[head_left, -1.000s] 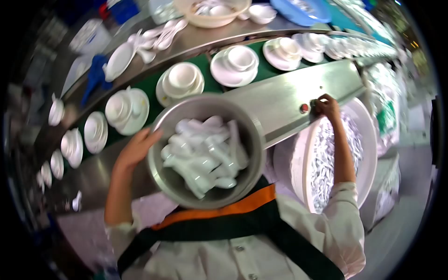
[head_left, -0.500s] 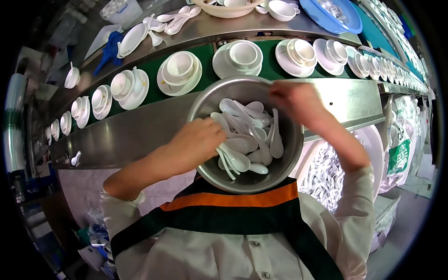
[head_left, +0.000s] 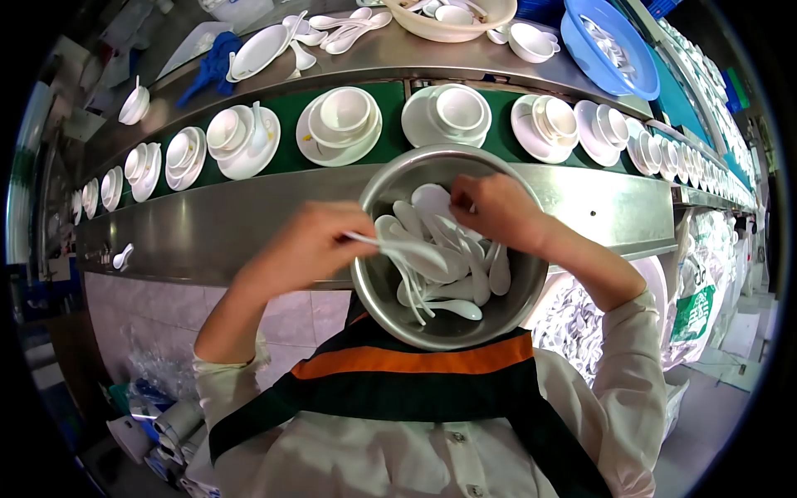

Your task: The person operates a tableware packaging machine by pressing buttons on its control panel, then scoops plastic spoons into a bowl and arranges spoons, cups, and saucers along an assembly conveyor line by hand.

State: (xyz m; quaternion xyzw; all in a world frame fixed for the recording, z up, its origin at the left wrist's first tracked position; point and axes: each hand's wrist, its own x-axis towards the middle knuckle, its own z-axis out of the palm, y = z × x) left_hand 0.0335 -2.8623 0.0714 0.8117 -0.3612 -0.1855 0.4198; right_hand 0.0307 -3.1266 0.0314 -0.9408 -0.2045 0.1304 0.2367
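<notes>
A round metal bowl (head_left: 526, 286) holding several white spoons (head_left: 455, 286) sits at the near edge of the steel counter, against my apron. My left hand (head_left: 320, 241) is at the bowl's left rim, its fingers pinched on the handle of a white spoon (head_left: 419, 256) whose head hangs over the pile. Inside the bowl's upper part is my right hand (head_left: 490, 207), fingers closed at the top of the spoons; what they grip, if anything, is hidden.
Beyond the bowl, a green conveyor (head_left: 286, 158) carries stacked white plates and bowls (head_left: 344, 120). A tub of wrapped items (head_left: 573, 319) stands at lower right. A blue basin (head_left: 610, 50), beige basin (head_left: 448, 18) and blue cloth (head_left: 212, 65) lie on the far shelf. One spoon (head_left: 123, 256) rests at left.
My left hand has lifted a spoon by its handle. My right hand has moved from the bowl's rim down to the spoons. Earlier it was out at the counter's right end.
</notes>
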